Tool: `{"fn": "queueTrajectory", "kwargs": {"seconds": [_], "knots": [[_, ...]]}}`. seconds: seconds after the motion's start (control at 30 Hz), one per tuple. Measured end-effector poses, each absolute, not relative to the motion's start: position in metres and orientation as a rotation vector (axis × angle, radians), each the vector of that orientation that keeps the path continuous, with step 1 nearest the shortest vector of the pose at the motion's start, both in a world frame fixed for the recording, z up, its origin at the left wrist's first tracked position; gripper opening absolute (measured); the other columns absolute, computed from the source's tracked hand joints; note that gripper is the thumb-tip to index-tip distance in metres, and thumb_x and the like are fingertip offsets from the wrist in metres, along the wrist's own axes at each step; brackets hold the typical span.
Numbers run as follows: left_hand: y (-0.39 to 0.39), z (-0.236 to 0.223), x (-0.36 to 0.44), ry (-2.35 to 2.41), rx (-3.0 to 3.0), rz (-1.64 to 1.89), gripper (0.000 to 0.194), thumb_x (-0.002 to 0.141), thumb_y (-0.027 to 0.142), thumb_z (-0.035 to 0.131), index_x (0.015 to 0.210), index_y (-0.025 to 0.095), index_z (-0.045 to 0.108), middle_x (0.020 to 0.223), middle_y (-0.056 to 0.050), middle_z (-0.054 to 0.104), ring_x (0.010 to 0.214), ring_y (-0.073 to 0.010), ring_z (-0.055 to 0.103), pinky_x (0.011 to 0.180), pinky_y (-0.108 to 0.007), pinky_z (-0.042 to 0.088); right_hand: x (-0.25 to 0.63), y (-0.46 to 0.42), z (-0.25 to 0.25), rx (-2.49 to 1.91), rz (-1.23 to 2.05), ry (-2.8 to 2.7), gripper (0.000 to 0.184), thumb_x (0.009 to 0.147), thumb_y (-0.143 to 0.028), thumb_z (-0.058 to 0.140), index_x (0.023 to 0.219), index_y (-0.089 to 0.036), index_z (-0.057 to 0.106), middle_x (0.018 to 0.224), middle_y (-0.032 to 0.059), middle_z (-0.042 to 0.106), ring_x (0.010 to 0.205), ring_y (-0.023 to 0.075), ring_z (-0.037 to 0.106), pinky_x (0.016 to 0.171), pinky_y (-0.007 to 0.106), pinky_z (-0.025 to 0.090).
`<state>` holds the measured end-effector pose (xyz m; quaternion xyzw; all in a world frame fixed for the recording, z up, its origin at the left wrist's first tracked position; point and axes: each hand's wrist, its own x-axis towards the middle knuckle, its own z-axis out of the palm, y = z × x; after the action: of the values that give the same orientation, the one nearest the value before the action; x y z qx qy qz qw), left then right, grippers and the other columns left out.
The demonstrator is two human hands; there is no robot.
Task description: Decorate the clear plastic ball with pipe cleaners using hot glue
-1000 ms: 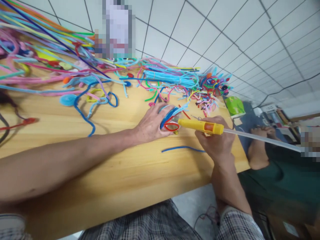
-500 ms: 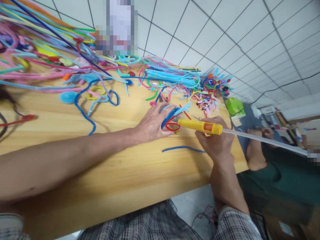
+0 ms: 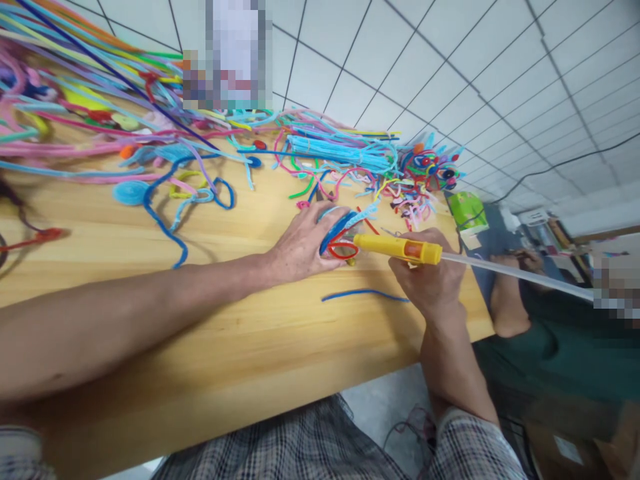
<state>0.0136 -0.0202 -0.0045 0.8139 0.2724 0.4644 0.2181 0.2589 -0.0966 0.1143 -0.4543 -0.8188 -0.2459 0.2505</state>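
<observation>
My left hand (image 3: 300, 247) is wrapped round a small pipe-cleaner piece (image 3: 336, 230) with a blue band, a light blue edge and a red loop; the palm hides much of it. In my right hand (image 3: 433, 273) is a yellow hot glue gun (image 3: 400, 248), its nozzle pointing left at the piece. Whether the nozzle touches it, I cannot tell. A long translucent glue stick (image 3: 515, 270) sticks out of the gun's back end. Below the hands, a short blue pipe cleaner (image 3: 365, 292) lies on the wooden table (image 3: 240, 353).
Bundled light blue pipe cleaners (image 3: 345, 153) and many loose coloured ones line the table's back. A finished-looking colourful figure (image 3: 430, 163) stands at back right, near a green packet (image 3: 466, 210). A wavy blue pipe cleaner (image 3: 159, 223) lies left. Another person's arm (image 3: 510, 300) rests at the right.
The whole view has shifted slightly, so everything appears a little further left. Both hands keep their grips, and the glue gun stays pointed at the pipe-cleaner piece.
</observation>
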Motion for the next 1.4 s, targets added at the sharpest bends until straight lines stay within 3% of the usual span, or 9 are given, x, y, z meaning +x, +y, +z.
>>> {"fn": "queueTrajectory", "kwargs": {"seconds": [0.33, 0.73, 1.1, 1.4], "knots": [[-0.0199, -0.0039, 0.0125, 0.742, 2.273, 1.279, 0.097, 0.085, 0.051, 0.092, 0.163, 0.023, 0.042, 0.157, -0.023, 0.052, 0.148, -0.0408, 0.055, 0.123, -0.064, 0.051, 0.2606, -0.0972, 0.1128, -1.289, -0.641, -2.22, 0.027, 0.082, -0.009, 0.067, 0.104, -0.025, 0.068, 0.087, 0.0006, 0.072, 0.073, 0.0215, 0.072, 0.062, 0.033, 0.058], [-0.0203, -0.0027, 0.0134, 0.752, 2.219, 1.252, 0.097, 0.082, 0.045, 0.095, 0.162, 0.029, 0.042, 0.159, -0.019, 0.052, 0.149, -0.0401, 0.054, 0.125, -0.068, 0.048, 0.2656, -0.0977, 0.1107, -1.402, -0.665, -2.211, 0.026, 0.081, -0.014, 0.067, 0.104, -0.025, 0.07, 0.086, 0.0024, 0.069, 0.076, 0.0234, 0.071, 0.066, 0.035, 0.062], [-0.0204, -0.0001, 0.0128, 0.744, 2.243, 1.254, 0.095, 0.083, 0.046, 0.093, 0.161, 0.027, 0.043, 0.157, -0.02, 0.054, 0.147, -0.0398, 0.054, 0.125, -0.066, 0.048, 0.2609, -0.0977, 0.1134, -1.3, -0.634, -2.236, 0.025, 0.082, -0.012, 0.064, 0.103, -0.026, 0.068, 0.083, 0.0, 0.072, 0.072, 0.0225, 0.073, 0.06, 0.033, 0.057], [-0.0204, -0.0007, 0.0133, 0.747, 2.24, 1.258, 0.095, 0.083, 0.048, 0.093, 0.162, 0.027, 0.043, 0.157, -0.02, 0.053, 0.146, -0.0395, 0.055, 0.124, -0.066, 0.05, 0.2624, -0.0987, 0.1131, -1.325, -0.564, -2.222, 0.027, 0.08, -0.012, 0.067, 0.103, -0.026, 0.069, 0.088, 0.0014, 0.073, 0.074, 0.0232, 0.073, 0.063, 0.035, 0.06]]}}
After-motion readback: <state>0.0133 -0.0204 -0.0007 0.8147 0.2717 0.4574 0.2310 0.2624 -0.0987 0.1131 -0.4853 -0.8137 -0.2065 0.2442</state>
